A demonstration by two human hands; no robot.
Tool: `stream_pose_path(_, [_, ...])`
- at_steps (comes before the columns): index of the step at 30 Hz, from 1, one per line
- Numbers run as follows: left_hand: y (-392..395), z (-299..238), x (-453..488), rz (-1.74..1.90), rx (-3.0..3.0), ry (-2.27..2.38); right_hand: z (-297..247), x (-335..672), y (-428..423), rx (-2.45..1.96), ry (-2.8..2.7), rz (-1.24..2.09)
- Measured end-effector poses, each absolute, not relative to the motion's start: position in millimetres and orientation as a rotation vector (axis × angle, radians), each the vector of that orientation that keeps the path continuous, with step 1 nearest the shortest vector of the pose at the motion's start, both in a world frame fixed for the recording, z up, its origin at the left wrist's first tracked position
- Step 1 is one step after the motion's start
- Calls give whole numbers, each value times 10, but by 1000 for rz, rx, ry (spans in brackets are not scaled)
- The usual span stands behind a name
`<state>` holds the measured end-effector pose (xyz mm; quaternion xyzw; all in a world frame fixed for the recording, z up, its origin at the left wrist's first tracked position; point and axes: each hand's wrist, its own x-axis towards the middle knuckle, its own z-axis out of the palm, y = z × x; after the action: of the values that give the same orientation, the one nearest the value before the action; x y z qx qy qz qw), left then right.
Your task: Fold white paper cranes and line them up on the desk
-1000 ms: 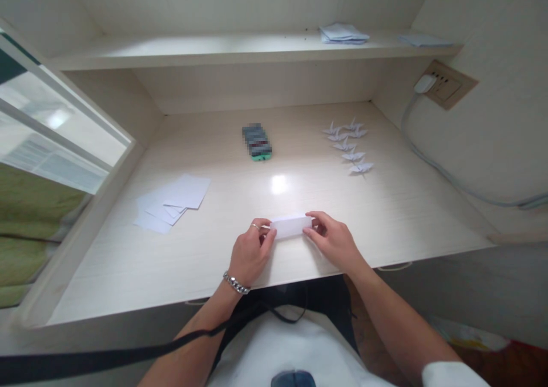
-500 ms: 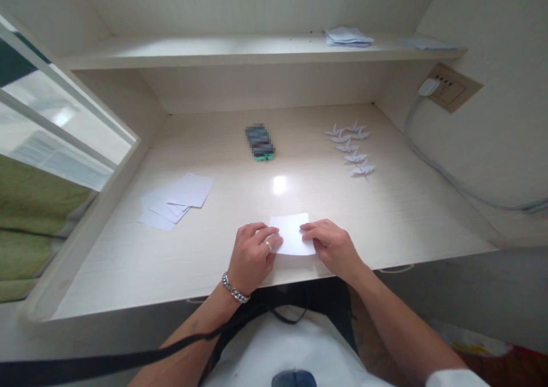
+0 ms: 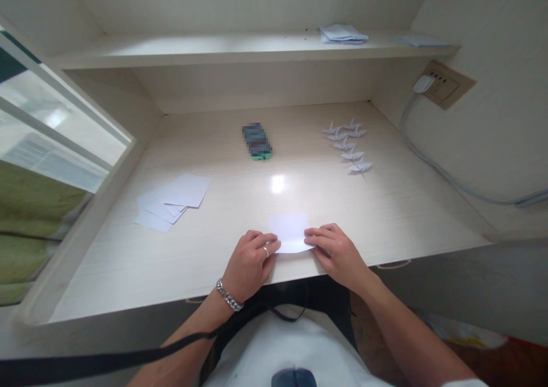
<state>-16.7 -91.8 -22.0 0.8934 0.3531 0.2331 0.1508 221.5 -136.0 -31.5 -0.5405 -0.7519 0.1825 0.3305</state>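
A small white sheet of paper (image 3: pixel 291 230) lies on the desk near its front edge, its near edge curled up. My left hand (image 3: pixel 253 258) grips the paper's near left corner between thumb and fingers; it wears a ring and a chain bracelet. On the near right corner, my right hand (image 3: pixel 336 253) pinches the paper the same way. Several folded paper cranes (image 3: pixel 353 155) stand in a group at the back right. Several loose white sheets (image 3: pixel 188 190) lie overlapping on the left of the desk.
A dark, pixelated object (image 3: pixel 257 141) with a green end lies mid-desk. A shelf (image 3: pixel 192 59) above holds a stack of folded paper (image 3: pixel 342 34) and a flatter paper piece (image 3: pixel 423 41). A grey cable (image 3: pixel 445 173) runs from the wall socket (image 3: pixel 449 85). A window stands at left.
The paper's near edge has been lifted and curled away from me, with both hands shifting their hold to its near corners. The view has tilted slightly.
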Motion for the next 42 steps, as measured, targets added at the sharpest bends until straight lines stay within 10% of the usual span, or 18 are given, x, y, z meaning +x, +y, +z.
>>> stream_pose_path(24, [-602, -134, 122, 529, 1937, 1713, -177, 2089, -841, -2048, -1481, 668])
stream_pose_path(42, [-666, -150, -21, 931, 2282, 1435, -264, 2030, -1031, -1449, -1825, 513])
